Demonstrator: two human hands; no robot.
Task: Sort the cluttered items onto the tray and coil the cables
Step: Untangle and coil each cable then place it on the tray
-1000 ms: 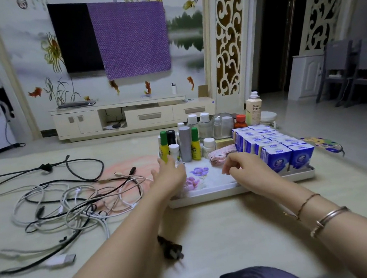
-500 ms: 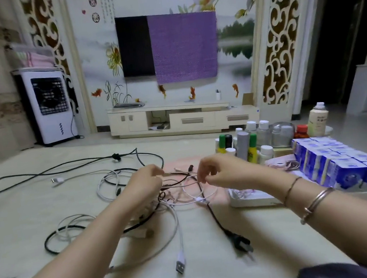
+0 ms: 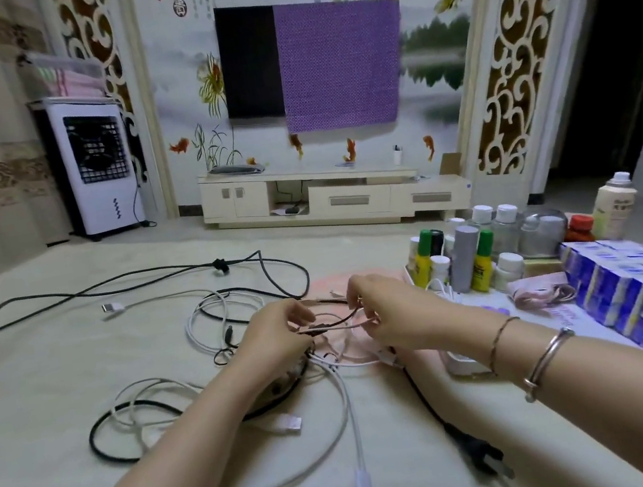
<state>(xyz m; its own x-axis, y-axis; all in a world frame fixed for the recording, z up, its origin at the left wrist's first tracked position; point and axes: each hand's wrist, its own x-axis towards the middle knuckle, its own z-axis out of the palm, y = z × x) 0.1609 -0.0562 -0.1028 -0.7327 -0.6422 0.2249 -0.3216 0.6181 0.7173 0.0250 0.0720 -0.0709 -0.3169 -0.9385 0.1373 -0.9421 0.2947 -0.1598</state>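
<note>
Both hands work in the middle of a tangle of cables on the smooth, pale floor. The left hand (image 3: pixel 279 330) pinches a thin pinkish cable (image 3: pixel 326 326) between thumb and curled fingers, and the right hand (image 3: pixel 385 309) pinches the same strand a little further along, so it stretches between them; exactly which strand each fingertip holds is hard to make out in the knot. Around them lie loose loops of a glossy white USB cable (image 3: pixel 353 440) with a flat metal plug, and a matte black power cord (image 3: pixel 434 406) ending in a two-pin plug. To the right the white tray (image 3: pixel 463 364) carries cylindrical plastic bottles (image 3: pixel 464 263) and rows of blue cardboard boxes (image 3: pixel 630 287).
</note>
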